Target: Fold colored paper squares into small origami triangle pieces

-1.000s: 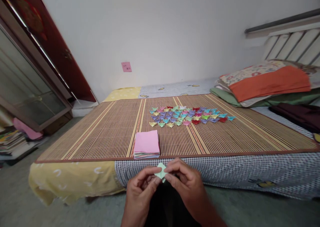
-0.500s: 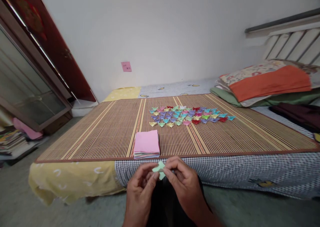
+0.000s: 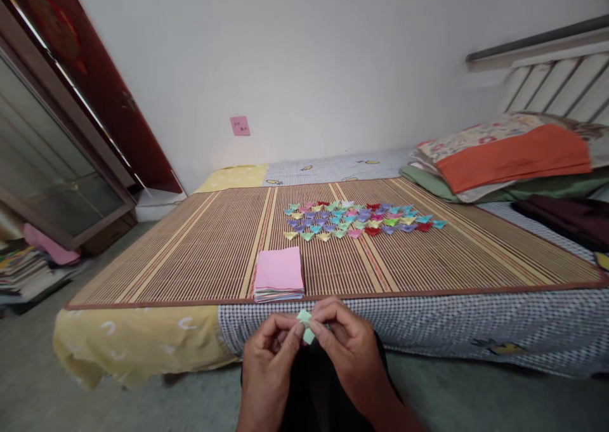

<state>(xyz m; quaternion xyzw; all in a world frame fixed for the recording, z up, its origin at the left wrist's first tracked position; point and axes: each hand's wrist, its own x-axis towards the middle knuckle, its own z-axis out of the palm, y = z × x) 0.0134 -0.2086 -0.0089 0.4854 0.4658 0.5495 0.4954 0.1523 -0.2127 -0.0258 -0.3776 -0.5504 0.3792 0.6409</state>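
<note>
My left hand (image 3: 270, 356) and my right hand (image 3: 349, 349) meet in front of the bed's near edge. Both pinch one small, folded piece of pale green paper (image 3: 306, 326) between thumbs and fingertips; most of it is hidden by the fingers. Just beyond the hands, a stack of square coloured paper (image 3: 279, 274) with a pink sheet on top lies on the striped bamboo mat (image 3: 190, 254). Farther back on the mat, several small folded paper pieces (image 3: 358, 221) in many colours lie in rows.
The mat lies on a bed with a checked sheet (image 3: 451, 324) and a yellow sheet (image 3: 133, 343). Folded bedding and pillows (image 3: 504, 156) are piled at the right. A glass-fronted cabinet (image 3: 52, 159) and stacked books (image 3: 23, 270) stand at the left. A pink note (image 3: 240, 125) sticks to the wall.
The fingers have closed further over the green paper, so less of it shows now. The hands have stayed in the same place.
</note>
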